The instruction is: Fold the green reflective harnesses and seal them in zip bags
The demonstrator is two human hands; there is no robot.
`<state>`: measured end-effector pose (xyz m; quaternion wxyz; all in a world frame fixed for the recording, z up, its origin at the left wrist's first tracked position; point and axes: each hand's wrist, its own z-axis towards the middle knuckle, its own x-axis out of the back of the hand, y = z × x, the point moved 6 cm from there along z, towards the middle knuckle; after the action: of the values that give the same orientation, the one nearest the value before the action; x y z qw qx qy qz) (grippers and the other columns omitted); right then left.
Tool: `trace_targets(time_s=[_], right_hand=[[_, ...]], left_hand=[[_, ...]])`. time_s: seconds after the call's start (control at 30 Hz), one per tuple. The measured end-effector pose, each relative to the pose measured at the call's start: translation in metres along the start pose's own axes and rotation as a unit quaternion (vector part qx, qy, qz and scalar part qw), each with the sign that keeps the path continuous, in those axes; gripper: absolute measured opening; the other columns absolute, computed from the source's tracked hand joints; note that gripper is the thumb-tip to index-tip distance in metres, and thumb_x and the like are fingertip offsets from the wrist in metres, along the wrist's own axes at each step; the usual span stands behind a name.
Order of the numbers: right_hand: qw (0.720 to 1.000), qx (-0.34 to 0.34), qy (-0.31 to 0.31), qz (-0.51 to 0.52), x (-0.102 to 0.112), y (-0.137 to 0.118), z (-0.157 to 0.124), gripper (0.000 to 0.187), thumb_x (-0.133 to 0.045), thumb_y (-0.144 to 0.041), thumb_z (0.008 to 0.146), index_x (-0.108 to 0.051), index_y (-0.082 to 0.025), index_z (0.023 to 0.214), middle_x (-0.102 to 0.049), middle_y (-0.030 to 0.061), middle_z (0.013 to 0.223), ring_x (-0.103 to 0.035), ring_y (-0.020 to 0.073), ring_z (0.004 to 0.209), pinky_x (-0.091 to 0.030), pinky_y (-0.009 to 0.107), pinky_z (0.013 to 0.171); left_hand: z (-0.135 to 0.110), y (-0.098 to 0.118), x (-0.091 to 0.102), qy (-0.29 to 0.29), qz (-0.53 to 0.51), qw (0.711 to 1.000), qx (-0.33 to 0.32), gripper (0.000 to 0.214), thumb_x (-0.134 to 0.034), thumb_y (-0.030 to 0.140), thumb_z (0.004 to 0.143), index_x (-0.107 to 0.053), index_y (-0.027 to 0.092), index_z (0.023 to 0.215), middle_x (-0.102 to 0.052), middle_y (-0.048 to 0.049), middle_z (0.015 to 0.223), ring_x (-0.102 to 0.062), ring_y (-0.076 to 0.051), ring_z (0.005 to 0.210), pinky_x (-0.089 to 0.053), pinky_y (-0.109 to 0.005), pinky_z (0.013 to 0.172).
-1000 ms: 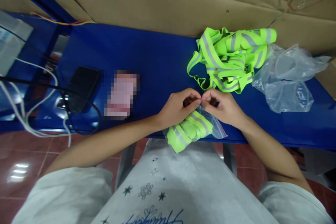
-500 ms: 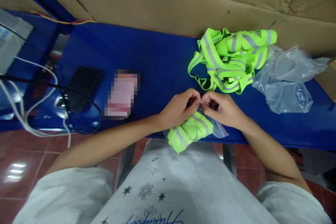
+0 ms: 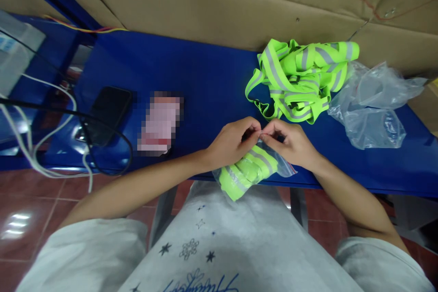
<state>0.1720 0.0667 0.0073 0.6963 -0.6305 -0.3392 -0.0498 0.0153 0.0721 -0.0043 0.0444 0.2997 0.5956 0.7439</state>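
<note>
My left hand (image 3: 232, 141) and my right hand (image 3: 290, 142) meet at the near edge of the blue table (image 3: 191, 73). Both pinch the top edge of a clear zip bag (image 3: 251, 169), fingertips touching each other. Inside the bag lies a folded neon-yellow reflective strap with grey stripes. The bag hangs partly over the table edge toward my lap. Behind my hands sits a loose heap of the same neon reflective straps (image 3: 301, 80).
Crumpled clear plastic bags (image 3: 371, 109) lie at the right. A black phone (image 3: 107, 112), a blurred pink item (image 3: 159, 123) and black and white cables (image 3: 51, 132) are at the left. Cardboard (image 3: 219, 0) rises behind the table. Red floor tiles show below.
Both hands keep their pinch on the bag's top edge, with only small finger movements. The bag has shifted very slightly.
</note>
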Motion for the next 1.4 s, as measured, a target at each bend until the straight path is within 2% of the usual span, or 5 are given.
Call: trace_targets(time_s=[0.6,0.9,1.07,1.2,1.4], right_hand=[[0.998,0.048,0.035,0.017,0.006,0.000,0.002,0.015,-0.065,-0.037,0.099,-0.066,-0.023,0.100,-0.071,0.0006,0.084,-0.065,0.0147,0.076,-0.052,0.027,0.070],[0.975,0.074,0.205,0.044,0.043,-0.004,-0.007,0.022,-0.067,-0.045,0.098,-0.073,-0.024,0.099,-0.073,0.0023,0.084,-0.067,0.0159,0.073,-0.055,0.031,0.068],[0.937,0.092,0.310,0.132,0.067,-0.002,-0.011,0.036,-0.050,-0.050,0.106,-0.072,-0.023,0.098,-0.067,0.0023,0.077,-0.062,0.0141,0.065,-0.049,0.028,0.058],[0.917,0.096,0.361,0.143,0.079,0.001,-0.013,0.034,-0.050,-0.049,0.106,-0.069,-0.021,0.097,-0.064,0.0019,0.075,-0.059,0.0145,0.063,-0.046,0.028,0.056],[0.933,0.081,0.280,-0.211,0.087,0.011,-0.001,0.036,-0.057,-0.050,0.101,-0.067,-0.022,0.120,-0.070,0.0124,0.117,-0.066,0.0294,0.111,-0.052,0.048,0.099]], left_hand=[[0.001,-0.001,0.003,0.024,-0.058,0.998,-0.001,0.018,-0.057,0.038,0.102,-0.060,0.021,0.106,-0.070,-0.0006,0.093,-0.065,-0.011,0.080,-0.048,-0.024,0.072],[-0.002,0.002,0.006,-0.166,-0.202,0.963,0.062,0.074,-0.084,0.038,0.082,-0.043,0.027,0.142,-0.069,-0.0069,0.113,-0.070,-0.021,0.101,-0.056,-0.031,0.081],[0.004,0.001,0.031,-0.057,-0.181,0.982,0.014,0.065,-0.078,0.042,0.088,-0.045,0.023,0.141,-0.066,-0.0087,0.122,-0.066,-0.023,0.112,-0.054,-0.034,0.094],[0.010,-0.004,0.063,0.105,-0.108,0.987,-0.051,0.071,-0.070,0.047,0.094,-0.036,0.024,0.152,-0.060,-0.0127,0.137,-0.062,-0.026,0.126,-0.053,-0.041,0.107],[0.029,-0.026,0.112,0.241,0.067,0.961,-0.117,0.090,-0.061,0.057,0.097,-0.010,0.026,0.164,-0.030,-0.0181,0.167,-0.035,-0.031,0.156,-0.029,-0.052,0.130]])
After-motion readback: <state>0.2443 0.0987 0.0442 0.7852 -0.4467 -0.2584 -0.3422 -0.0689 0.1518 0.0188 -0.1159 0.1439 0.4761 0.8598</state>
